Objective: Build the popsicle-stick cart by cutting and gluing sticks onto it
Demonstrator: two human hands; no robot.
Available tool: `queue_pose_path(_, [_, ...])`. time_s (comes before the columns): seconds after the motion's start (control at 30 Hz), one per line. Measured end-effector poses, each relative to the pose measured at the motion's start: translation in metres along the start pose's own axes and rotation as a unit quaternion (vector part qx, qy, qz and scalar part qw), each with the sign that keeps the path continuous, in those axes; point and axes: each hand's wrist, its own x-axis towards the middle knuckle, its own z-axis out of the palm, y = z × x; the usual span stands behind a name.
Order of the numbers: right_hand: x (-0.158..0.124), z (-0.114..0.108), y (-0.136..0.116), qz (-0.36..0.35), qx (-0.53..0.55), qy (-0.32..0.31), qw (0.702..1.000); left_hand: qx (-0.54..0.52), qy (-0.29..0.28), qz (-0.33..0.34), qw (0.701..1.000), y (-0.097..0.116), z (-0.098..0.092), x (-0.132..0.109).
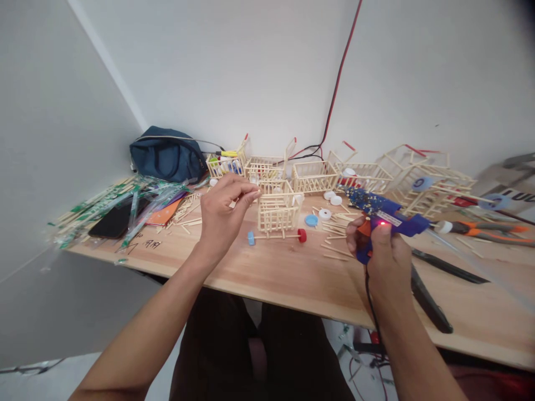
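My left hand (225,214) is raised with thumb and forefinger pinched together, beside the upper left of a small stick-built cart (278,214); what the fingertips hold, if anything, is too small to name. Under the cart's front runs a stick axle with a blue cap (251,238) on its left end and a red cap (301,235) on its right. Wrapped in my right hand (382,253) is a blue glue gun (390,218) with an orange trigger and a lit red light. Its speckled nozzle end points left, toward the cart.
More stick carts (315,175) line the wall. Loose sticks (338,228), white caps (325,214) and a blue cap (311,220) lie mid-table. A blue bag (167,153), phone (112,218) and plastic wrappers (83,214) are left; orange-handled pliers (489,229) and black handles (430,301) right.
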Motion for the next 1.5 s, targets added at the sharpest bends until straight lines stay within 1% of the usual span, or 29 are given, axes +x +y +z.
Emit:
queue_pose_path(0.33, [0.0005,0.0006,0.0015,0.015,-0.001,-0.004,1.0,0.005,-0.02,-0.005,1.0,0.0004,-0.0013,0.0016])
queue_pose_path(0.53, [-0.0005,-0.0004,0.0007,0.003,-0.004,-0.007,1.0,-0.011,-0.021,-0.006,1.0,-0.0012,-0.0011,0.0018])
queue_pose_path(0.73, [-0.0008,0.0008,0.0005,0.012,-0.004,-0.003,1.0,-0.013,-0.021,-0.005,1.0,-0.0025,-0.0009,0.0021])
queue_pose_path(0.93, [-0.0018,-0.0006,0.0019,0.004,-0.023,-0.008,1.0,-0.015,-0.017,-0.007,1.0,-0.0028,-0.0006,0.0022])
queue_pose_path(1.2, [-0.0011,-0.0003,0.0041,0.004,-0.021,-0.014,1.0,-0.022,-0.026,-0.005,0.999,-0.0037,-0.001,0.0029])
queue_pose_path(1.5, [0.0002,0.0024,-0.0003,0.012,-0.027,-0.006,1.0,-0.019,-0.027,0.003,0.999,-0.0043,-0.001,0.0022])
